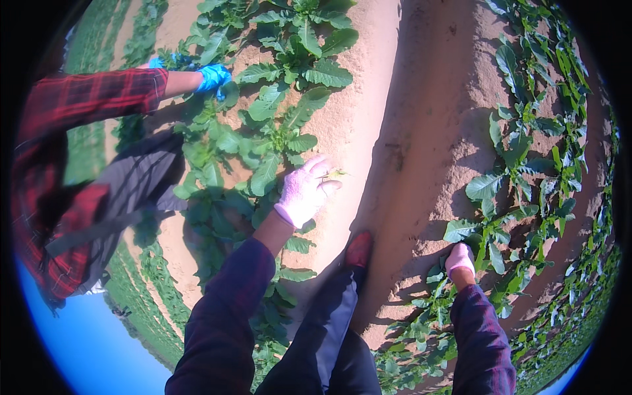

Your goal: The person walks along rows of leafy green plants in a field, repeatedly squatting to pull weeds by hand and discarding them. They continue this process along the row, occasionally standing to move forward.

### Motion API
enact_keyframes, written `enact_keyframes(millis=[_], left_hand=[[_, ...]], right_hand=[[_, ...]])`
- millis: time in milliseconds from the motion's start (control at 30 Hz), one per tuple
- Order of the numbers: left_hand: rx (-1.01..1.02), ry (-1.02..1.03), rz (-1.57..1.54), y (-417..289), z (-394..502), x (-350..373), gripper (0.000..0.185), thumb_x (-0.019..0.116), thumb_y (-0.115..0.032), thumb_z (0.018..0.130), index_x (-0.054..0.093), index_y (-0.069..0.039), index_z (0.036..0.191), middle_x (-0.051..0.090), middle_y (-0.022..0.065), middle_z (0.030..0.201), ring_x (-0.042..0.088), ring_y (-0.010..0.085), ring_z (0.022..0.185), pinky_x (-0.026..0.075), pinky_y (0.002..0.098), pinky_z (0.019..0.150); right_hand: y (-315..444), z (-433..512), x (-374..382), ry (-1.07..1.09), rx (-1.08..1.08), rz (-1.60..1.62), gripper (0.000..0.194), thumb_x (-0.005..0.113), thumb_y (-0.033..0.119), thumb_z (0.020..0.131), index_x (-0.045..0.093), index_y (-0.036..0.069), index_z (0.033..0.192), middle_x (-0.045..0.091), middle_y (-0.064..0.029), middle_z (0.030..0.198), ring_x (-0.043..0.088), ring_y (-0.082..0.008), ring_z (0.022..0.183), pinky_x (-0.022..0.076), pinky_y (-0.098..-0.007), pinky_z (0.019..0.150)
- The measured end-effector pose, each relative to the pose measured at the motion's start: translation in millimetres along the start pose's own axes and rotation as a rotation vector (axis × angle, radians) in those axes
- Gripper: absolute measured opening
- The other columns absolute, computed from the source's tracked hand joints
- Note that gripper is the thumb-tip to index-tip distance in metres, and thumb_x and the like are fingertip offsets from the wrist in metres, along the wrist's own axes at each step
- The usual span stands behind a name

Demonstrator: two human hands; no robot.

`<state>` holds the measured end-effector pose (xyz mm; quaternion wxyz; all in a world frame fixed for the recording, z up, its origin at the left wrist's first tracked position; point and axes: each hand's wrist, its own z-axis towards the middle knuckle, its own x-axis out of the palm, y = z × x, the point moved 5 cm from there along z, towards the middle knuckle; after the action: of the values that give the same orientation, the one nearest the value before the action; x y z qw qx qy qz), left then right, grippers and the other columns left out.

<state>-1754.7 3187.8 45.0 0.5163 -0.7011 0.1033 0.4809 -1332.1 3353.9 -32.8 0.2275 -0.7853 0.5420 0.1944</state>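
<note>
My left hand (303,191), in a pink knit glove, is over the sunlit edge of the left plant row. Its thumb and fingers are spread apart. A small, blurred wisp of plant (338,174) shows just off the fingertips, and the picture does not settle whether it touches them. Beside that hand grows a leafy green plant (279,138) with toothed leaves. My right hand (460,259), also gloved in pink, reaches down among the leaves of a crop plant (489,229) in the right row. Leaves hide its fingertips.
A sandy furrow (410,148), partly in shadow, runs between the rows, with my red shoe (359,249) in it. At left, a person in a red plaid shirt (98,96) bends over the plants, wearing blue gloves (214,78). More crop rows (568,306) lie at right.
</note>
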Motion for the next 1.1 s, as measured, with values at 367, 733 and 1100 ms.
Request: enact_keyframes(millis=[367,733,1100], left_hand=[[-1.311,-0.113,-0.540,146,77,-8,0.024,0.062,-0.025,0.091,0.062,-0.001,0.096,0.064,0.0112,0.078,0.059,0.0195,0.053,0.045,0.0315,0.045],[-1.052,0.321,0.132,177,103,12,0.032,0.072,-0.030,0.076,0.070,0.000,0.085,0.066,0.0133,0.073,0.060,0.0219,0.055,0.048,0.0377,0.055],[-0.087,0.379,-0.120,-28,125,-11,0.033,0.065,-0.027,0.086,0.068,-0.005,0.110,0.067,0.0115,0.106,0.065,0.0191,0.087,0.053,0.0320,0.076]], right_hand=[[-2,6,4,0.072,-0.005,-0.027,0.018,0.063,0.010,0.079,0.069,0.000,0.094,0.067,-0.0236,0.103,0.064,-0.0377,0.099,0.0525,-0.0408,0.085],[-2,7,3,0.104,0.006,-0.031,0.019,0.065,0.012,0.079,0.070,0.001,0.093,0.067,-0.0229,0.103,0.065,-0.0364,0.098,0.0525,-0.0397,0.085],[2,4,-4,0.101,0.022,0.020,0.021,0.059,0.011,0.082,0.070,0.000,0.096,0.067,-0.0228,0.106,0.064,-0.0371,0.102,0.0517,-0.0397,0.087]])
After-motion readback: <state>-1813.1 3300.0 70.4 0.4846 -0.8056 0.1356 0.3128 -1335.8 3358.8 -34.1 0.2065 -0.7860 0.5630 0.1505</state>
